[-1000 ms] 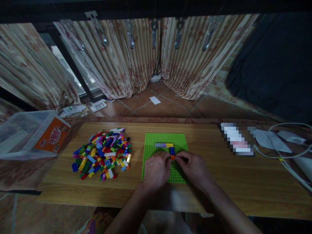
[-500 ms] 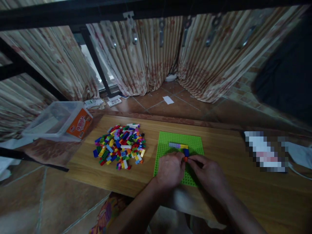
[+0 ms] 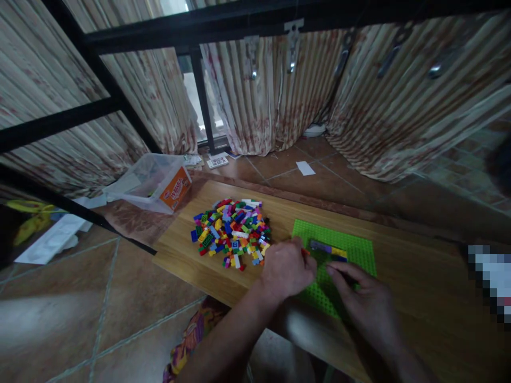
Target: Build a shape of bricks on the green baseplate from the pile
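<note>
One reddish brick [image 3: 305, 252] sits pinched by my left fingers [image 3: 309, 269] over the green board [image 3: 362, 250], where a loose grip could drop it, though whether my right fingers [image 3: 337, 279] hold anything I cannot tell.

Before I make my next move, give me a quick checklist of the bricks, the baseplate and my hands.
1. Green studded baseplate lying on the wooden table: ok.
2. Gray, purple and yellow bricks in line on the baseplate: ok.
3. Mixed brick pile apart from the baseplate, off to its left: ok.
4. Blue brick by the yellow end fully visible: not ok, the right hand partly hides it.
5. Left hand gripping the orange-red brick at its fingers firmly: cannot tell, mostly hidden.
</note>
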{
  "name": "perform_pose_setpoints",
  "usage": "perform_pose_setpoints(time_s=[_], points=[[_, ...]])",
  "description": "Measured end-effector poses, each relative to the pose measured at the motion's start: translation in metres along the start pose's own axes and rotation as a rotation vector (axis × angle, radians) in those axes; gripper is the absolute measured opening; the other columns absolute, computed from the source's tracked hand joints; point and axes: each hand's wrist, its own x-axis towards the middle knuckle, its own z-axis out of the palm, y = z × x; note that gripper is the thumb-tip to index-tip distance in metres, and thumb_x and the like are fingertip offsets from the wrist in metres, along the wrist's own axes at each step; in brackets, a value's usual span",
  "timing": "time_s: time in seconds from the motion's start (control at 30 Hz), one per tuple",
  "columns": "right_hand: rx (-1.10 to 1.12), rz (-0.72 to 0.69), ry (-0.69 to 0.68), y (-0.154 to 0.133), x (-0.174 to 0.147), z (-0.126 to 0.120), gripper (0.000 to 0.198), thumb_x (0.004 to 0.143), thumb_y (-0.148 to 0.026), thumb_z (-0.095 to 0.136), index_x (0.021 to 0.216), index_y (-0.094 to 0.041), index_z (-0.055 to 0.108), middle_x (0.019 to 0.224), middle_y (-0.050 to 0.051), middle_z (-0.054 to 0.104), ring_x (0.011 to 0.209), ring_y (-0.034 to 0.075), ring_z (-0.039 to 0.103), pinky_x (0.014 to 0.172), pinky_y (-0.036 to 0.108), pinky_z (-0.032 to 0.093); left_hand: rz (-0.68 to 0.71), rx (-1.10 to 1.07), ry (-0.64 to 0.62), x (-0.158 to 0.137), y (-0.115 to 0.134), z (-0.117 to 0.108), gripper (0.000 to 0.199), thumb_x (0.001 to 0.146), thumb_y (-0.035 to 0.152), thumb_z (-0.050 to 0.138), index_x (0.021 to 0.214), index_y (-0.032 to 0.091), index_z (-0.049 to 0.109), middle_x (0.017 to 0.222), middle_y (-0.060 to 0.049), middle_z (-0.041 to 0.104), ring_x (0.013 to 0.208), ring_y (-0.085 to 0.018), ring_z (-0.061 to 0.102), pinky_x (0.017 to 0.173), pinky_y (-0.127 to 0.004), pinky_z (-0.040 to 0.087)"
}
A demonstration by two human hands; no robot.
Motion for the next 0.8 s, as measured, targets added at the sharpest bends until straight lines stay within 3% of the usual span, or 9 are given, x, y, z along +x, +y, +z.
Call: perform_pose_setpoints(time_s=[0.23, 0.4, 0.53, 0.67, 0.8], points=[[-0.021, -0.046, -0.054, 0.000, 0.000, 0.014, 0.030, 0.088, -0.048, 0.059, 0.097, -0.024, 0.073, 0.101, 0.004, 0.076, 0.094, 0.022, 0.071, 0.082, 0.031, 0.054, -0.192, 0.138, 0.096, 0.003, -0.021, -0.012, 0.023, 0.086, 0.027, 0.050, 0.093, 0.014, 0.067, 0.081, -0.013, 0.074, 0.078, -0.026, 0.073, 0.065, -0.030, 0.052], [-0.056, -0.088, -0.071, 0.000, -0.001, 0.017, 0.029, 0.089, -0.048, 0.059, 0.098, -0.025, 0.073, 0.102, 0.003, 0.076, 0.095, 0.021, 0.072, 0.080, 0.030, 0.055, -0.213, 0.161, 0.089, 0.006, -0.025, -0.006, 0.021, 0.086, 0.016, 0.047, 0.094, 0.013, 0.067, 0.082, -0.014, 0.074, 0.079, -0.028, 0.073, 0.062, -0.031, 0.053], [-0.086, -0.137, -0.072, -0.001, -0.001, 0.017, 0.028, 0.089, -0.048, 0.058, 0.095, -0.026, 0.073, 0.100, 0.002, 0.076, 0.092, 0.021, 0.072, 0.078, 0.029, 0.056, -0.217, 0.122, 0.088, 0.006, -0.029, -0.011, 0.021, 0.089, 0.021, 0.049, 0.097, 0.014, 0.067, 0.080, -0.014, 0.074, 0.080, -0.028, 0.073, 0.063, -0.032, 0.053], [-0.092, -0.186, -0.064, -0.002, 0.001, 0.017, 0.026, 0.090, -0.045, 0.057, 0.095, -0.026, 0.073, 0.099, 0.002, 0.076, 0.090, 0.020, 0.072, 0.076, 0.028, 0.055, -0.237, 0.074, 0.138, 0.008, -0.044, -0.027, 0.025, 0.089, 0.035, 0.054, 0.103, 0.018, 0.067, 0.085, -0.012, 0.075, 0.085, -0.026, 0.073, 0.071, -0.032, 0.052], [-0.089, -0.236, -0.022, -0.005, 0.001, 0.019, 0.021, 0.092, -0.038, 0.057, 0.094, -0.024, 0.072, 0.096, 0.003, 0.075, 0.087, 0.018, 0.072, 0.076, 0.028, 0.054, -0.352, 0.052, 0.206, 0.009, -0.075, -0.055, 0.028, 0.087, 0.032, 0.057, 0.110, 0.021, 0.068, 0.094, -0.009, 0.076, 0.089, -0.024, 0.071, 0.076, -0.030, 0.050]])
